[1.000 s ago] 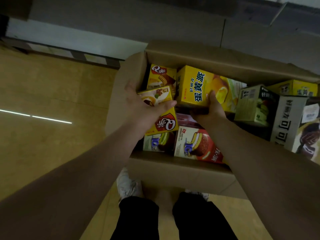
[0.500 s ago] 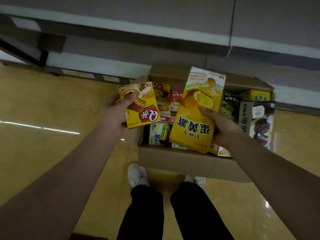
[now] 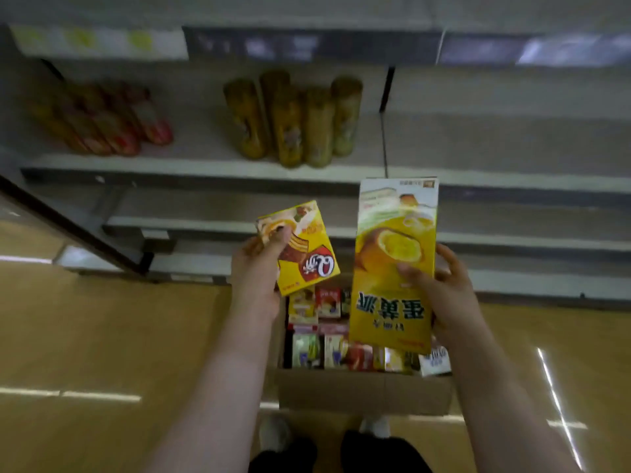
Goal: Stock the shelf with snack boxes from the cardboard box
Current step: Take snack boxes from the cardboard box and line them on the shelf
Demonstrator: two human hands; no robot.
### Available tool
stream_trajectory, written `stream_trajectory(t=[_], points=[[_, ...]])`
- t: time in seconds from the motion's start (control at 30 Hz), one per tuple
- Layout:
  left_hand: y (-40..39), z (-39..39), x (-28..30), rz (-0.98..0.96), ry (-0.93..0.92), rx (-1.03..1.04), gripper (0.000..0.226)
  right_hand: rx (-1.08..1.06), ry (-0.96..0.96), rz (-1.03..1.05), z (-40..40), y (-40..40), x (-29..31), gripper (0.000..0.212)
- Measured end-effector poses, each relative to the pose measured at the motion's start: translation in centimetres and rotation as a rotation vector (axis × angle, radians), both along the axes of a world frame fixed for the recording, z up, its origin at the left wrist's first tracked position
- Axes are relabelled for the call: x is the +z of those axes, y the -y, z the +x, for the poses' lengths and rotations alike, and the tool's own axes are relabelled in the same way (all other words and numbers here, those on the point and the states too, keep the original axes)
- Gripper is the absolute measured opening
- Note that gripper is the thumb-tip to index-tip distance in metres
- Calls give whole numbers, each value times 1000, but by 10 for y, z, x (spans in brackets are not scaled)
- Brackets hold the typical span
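I have two snack boxes up in the middle of the frame, clear of the cardboard box on the floor at lower centre: my left hand pinches the small yellow box with the thumb across its face, and my right hand grips the tall yellow box by its lower edge, print upside down. I judge both are held upright and facing me so they go straight in. The shelf in the upper frame has bare room at right, beside blurred cans.
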State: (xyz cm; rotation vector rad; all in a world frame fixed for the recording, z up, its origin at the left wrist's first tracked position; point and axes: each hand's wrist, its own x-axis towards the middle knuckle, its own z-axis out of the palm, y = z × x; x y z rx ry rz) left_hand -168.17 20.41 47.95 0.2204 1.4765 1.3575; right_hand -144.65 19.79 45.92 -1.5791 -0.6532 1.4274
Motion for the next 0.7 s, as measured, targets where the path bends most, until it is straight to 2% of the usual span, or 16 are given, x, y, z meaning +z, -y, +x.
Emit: stream_trajectory(t=[0.1,0.17,0.37,0.47,0.53,0.7], points=[[-10,4,66,111,-37,-98,47,78,116,154,8,-11,65,62],[-19,5,100,208,-55,-128,50,118,174,240,10,-24,101,63],[-45,-2,209,405,-37,-74,52,116,74,437,0,-49,216,72],[-55,-8,257,507,-55,-74,39,123,32,492,-7,-56,264,101],[-60,-13,288,577,-80,-67,36,146,30,527,-11,-60,293,95],[-65,-25,341,713,-214,-164,46,183,56,662,-22,-63,339,78]])
